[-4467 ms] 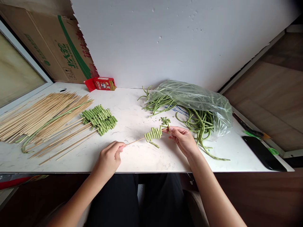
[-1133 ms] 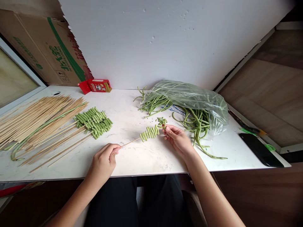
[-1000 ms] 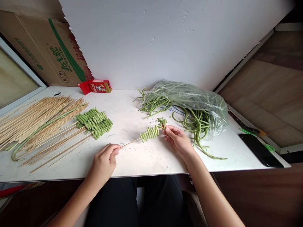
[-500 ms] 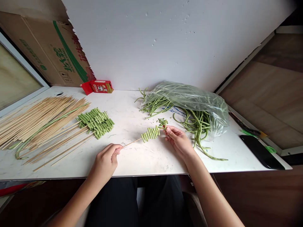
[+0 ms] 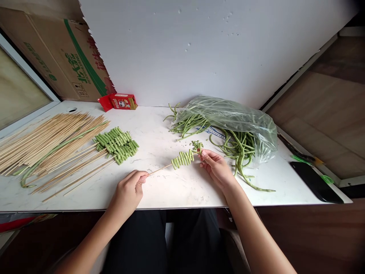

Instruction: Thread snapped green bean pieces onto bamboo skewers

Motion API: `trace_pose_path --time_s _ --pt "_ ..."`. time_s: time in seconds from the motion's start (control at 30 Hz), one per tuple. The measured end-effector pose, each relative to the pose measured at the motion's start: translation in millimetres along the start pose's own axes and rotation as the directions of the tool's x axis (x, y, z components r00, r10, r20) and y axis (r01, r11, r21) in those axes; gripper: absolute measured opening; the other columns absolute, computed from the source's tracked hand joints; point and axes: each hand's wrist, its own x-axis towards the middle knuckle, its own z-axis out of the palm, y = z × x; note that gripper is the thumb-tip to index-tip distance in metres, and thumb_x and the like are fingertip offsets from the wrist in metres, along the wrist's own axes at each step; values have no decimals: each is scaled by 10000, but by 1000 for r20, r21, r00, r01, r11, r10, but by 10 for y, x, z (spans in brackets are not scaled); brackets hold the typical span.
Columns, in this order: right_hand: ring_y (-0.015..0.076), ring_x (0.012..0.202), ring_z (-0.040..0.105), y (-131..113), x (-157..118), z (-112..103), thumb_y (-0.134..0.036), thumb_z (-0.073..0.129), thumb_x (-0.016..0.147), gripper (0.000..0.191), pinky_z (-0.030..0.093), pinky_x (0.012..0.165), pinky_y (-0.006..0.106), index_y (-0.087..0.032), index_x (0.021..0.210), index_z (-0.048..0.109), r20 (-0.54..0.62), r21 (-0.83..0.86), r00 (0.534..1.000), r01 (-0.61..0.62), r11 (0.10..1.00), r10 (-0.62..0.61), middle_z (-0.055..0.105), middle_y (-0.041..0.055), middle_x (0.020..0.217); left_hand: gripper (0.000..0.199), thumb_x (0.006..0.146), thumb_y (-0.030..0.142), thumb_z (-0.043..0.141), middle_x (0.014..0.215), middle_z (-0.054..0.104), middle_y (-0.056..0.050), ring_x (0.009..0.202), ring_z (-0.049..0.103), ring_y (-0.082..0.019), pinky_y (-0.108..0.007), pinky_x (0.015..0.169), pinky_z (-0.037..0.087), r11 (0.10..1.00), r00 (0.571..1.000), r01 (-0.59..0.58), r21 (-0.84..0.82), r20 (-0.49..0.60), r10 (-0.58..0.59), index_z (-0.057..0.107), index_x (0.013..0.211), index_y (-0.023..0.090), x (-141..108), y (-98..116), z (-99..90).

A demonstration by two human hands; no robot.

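Note:
Pinched in my left hand [image 5: 129, 189] is the lower part of a thin wooden skewer [image 5: 159, 170], held slanting up to the right above the white table. Several short green bean pieces [image 5: 182, 159] sit crosswise in a row along it. At its far tip, my right hand [image 5: 214, 166] is closed on another bean piece [image 5: 200, 147], between thumb and fingers. Whether the tip passes through that piece is hard to see. Behind the fingers lies a small heap of bean ends [image 5: 196, 144]. Finished-looking bean skewers [image 5: 116, 144] lie stacked on the left.
Many bare wooden skewers [image 5: 54, 142] spread over the left side, one long bean [image 5: 61, 146] across them. A clear plastic bag [image 5: 228, 110] spills long green beans [image 5: 242, 146] at the right. A black phone [image 5: 313, 182], a red box [image 5: 122, 101] and a carton [image 5: 57, 57] stand or lie around.
The view has shifted slightly. Both hands keep their grips on the skewer and the bean piece, with hardly any movement at the tip.

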Motion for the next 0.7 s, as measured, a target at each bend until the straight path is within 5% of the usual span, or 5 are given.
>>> trace_pose_path --time_s 0.7 --pt "136 713 548 6 26 -24 -461 970 711 299 494 670 293 -224 852 854 -40 56 999 -15 998 17 749 37 894 247 1047 117 457 866 739 -32 775 721 -156 -259 741 546 1000 1000 -16 -3 1 16 695 1017 176 -8 0 3"
